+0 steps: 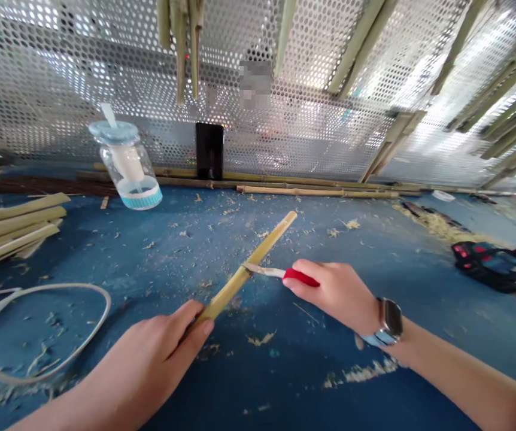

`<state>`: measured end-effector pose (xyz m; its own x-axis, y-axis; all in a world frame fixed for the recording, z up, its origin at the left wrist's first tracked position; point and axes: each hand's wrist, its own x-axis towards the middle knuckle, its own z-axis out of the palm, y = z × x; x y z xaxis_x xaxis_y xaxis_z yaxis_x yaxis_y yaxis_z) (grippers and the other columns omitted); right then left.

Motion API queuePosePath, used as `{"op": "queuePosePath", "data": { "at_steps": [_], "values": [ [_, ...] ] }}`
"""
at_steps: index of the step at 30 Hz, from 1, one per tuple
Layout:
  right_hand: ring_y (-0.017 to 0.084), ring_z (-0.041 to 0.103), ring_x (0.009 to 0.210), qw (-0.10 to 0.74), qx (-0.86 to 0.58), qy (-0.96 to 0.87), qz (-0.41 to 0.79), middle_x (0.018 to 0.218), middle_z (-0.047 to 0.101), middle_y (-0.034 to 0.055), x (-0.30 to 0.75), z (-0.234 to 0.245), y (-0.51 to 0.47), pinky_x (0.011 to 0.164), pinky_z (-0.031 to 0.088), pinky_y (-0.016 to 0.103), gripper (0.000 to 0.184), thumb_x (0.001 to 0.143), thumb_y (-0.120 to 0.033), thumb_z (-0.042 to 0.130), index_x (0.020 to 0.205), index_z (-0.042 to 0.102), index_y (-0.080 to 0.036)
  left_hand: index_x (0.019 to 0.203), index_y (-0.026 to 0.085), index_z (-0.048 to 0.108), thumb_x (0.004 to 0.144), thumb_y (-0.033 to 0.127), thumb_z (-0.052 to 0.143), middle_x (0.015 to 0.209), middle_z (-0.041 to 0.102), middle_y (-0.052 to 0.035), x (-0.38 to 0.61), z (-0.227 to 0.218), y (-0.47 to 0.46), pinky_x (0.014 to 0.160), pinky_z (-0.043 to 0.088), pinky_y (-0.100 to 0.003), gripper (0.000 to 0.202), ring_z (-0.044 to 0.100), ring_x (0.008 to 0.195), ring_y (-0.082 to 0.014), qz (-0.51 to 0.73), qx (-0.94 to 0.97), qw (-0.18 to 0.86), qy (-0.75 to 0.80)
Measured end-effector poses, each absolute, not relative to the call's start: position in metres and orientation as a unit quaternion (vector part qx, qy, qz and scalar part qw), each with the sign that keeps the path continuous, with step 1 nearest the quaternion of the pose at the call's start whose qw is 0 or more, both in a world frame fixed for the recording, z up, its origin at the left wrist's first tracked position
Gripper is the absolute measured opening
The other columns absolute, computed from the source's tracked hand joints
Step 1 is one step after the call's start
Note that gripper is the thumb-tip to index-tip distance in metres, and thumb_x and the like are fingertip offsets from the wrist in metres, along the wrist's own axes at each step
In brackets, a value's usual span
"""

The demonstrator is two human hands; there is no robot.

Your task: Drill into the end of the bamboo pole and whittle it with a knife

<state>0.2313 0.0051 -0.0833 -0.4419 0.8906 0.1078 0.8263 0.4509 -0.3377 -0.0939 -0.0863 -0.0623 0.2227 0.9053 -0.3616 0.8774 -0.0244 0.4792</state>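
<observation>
A yellowish bamboo strip [232, 288] slants across the middle of the view, its far end pointing up and right. My left hand [159, 353] is closed round its near end, thumb on top. My right hand [330, 290] is wrapped round the red handle of a knife [270, 272]. The knife's narrow, pale-smeared blade points left and its tip touches the strip at the dark node ring. A watch [391, 321] is on my right wrist. Pale shavings [261, 339] lie on the blue work surface [330, 371] around the strip.
A clear jar [139, 173] with a straw and a black phone [209, 151] stand at the back, near bamboo poles [316, 191]. Split bamboo pieces [20, 224] and a white looped tube [100, 293] lie left. A red-black power tool [486, 257] sits right. A perforated metal screen [249, 131] rises behind.
</observation>
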Motion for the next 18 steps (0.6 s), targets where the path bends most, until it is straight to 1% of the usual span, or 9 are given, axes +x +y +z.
{"op": "queuePosePath", "data": {
  "at_steps": [3, 5, 7, 9, 11, 13, 16, 18],
  "values": [
    [0.014, 0.049, 0.043, 0.151, -0.57, -0.806, 0.06, 0.053, 0.059, 0.0003, 0.243, -0.081, 0.022, 0.044, 0.029, 0.027, 0.074, 0.1, -0.082, 0.029, 0.083, 0.07, -0.023, 0.109, 0.027, 0.061, 0.097, 0.058, 0.018, 0.088, 0.077, -0.0083, -0.091, -0.061, -0.085, 0.08, 0.05, -0.042, 0.054, 0.076, 0.092, -0.034, -0.013, 0.704, 0.33, 0.629],
    [0.015, 0.048, 0.043, 0.164, -0.614, -0.772, -0.001, 0.049, 0.054, 0.0005, 0.252, -0.08, 0.033, 0.044, 0.028, 0.028, 0.074, 0.099, -0.082, 0.03, 0.078, 0.068, -0.023, 0.108, 0.027, 0.06, 0.096, 0.058, 0.016, 0.091, 0.077, -0.0094, -0.09, -0.061, -0.085, 0.083, 0.05, -0.044, 0.055, 0.076, 0.094, -0.0352, -0.023, 0.702, 0.335, 0.629],
    [0.014, 0.047, 0.042, 0.164, -0.599, -0.784, 0.007, 0.049, 0.055, -0.0001, 0.252, -0.081, 0.032, 0.044, 0.028, 0.028, 0.072, 0.101, -0.081, 0.031, 0.078, 0.068, -0.022, 0.108, 0.027, 0.06, 0.096, 0.059, 0.016, 0.092, 0.077, -0.0097, -0.09, -0.062, -0.085, 0.083, 0.051, -0.045, 0.056, 0.076, 0.094, -0.0356, -0.026, 0.705, 0.336, 0.624],
    [0.013, 0.05, 0.043, 0.153, -0.546, -0.822, 0.053, 0.054, 0.06, 0.0, 0.247, -0.082, 0.022, 0.045, 0.029, 0.027, 0.071, 0.102, -0.079, 0.031, 0.083, 0.07, -0.022, 0.11, 0.027, 0.06, 0.096, 0.06, 0.016, 0.092, 0.078, -0.01, -0.09, -0.063, -0.086, 0.083, 0.051, -0.046, 0.057, 0.076, 0.095, -0.0366, -0.027, 0.707, 0.334, 0.623],
    [0.013, 0.052, 0.044, 0.143, -0.514, -0.842, 0.077, 0.057, 0.063, 0.0003, 0.242, -0.082, 0.015, 0.045, 0.031, 0.026, 0.073, 0.102, -0.081, 0.03, 0.087, 0.071, -0.022, 0.113, 0.027, 0.06, 0.096, 0.06, 0.016, 0.093, 0.078, -0.0104, -0.09, -0.063, -0.087, 0.084, 0.051, -0.046, 0.058, 0.076, 0.097, -0.0374, -0.029, 0.709, 0.328, 0.623],
    [0.014, 0.051, 0.043, 0.148, -0.543, -0.825, 0.049, 0.054, 0.061, 0.0004, 0.244, -0.079, 0.016, 0.044, 0.029, 0.027, 0.078, 0.1, -0.085, 0.027, 0.085, 0.071, -0.023, 0.114, 0.026, 0.06, 0.097, 0.059, 0.016, 0.094, 0.078, -0.0107, -0.091, -0.062, -0.088, 0.085, 0.052, -0.046, 0.058, 0.076, 0.099, -0.0376, -0.03, 0.71, 0.321, 0.626],
    [0.014, 0.044, 0.039, 0.155, -0.611, -0.777, -0.007, 0.047, 0.053, 0.0, 0.25, -0.074, 0.019, 0.042, 0.024, 0.028, 0.081, 0.097, -0.088, 0.023, 0.078, 0.068, -0.023, 0.113, 0.026, 0.061, 0.098, 0.058, 0.018, 0.091, 0.079, -0.0104, -0.091, -0.061, -0.089, 0.084, 0.053, -0.045, 0.056, 0.077, 0.099, -0.0372, -0.033, 0.712, 0.315, 0.626],
    [0.014, 0.045, 0.039, 0.143, -0.598, -0.789, 0.021, 0.048, 0.054, -0.0003, 0.247, -0.073, 0.014, 0.042, 0.024, 0.027, 0.078, 0.099, -0.086, 0.025, 0.079, 0.067, -0.023, 0.113, 0.027, 0.062, 0.098, 0.058, 0.019, 0.089, 0.079, -0.0098, -0.091, -0.061, -0.09, 0.081, 0.053, -0.043, 0.055, 0.078, 0.096, -0.0363, -0.032, 0.715, 0.311, 0.625]
  ]
}}
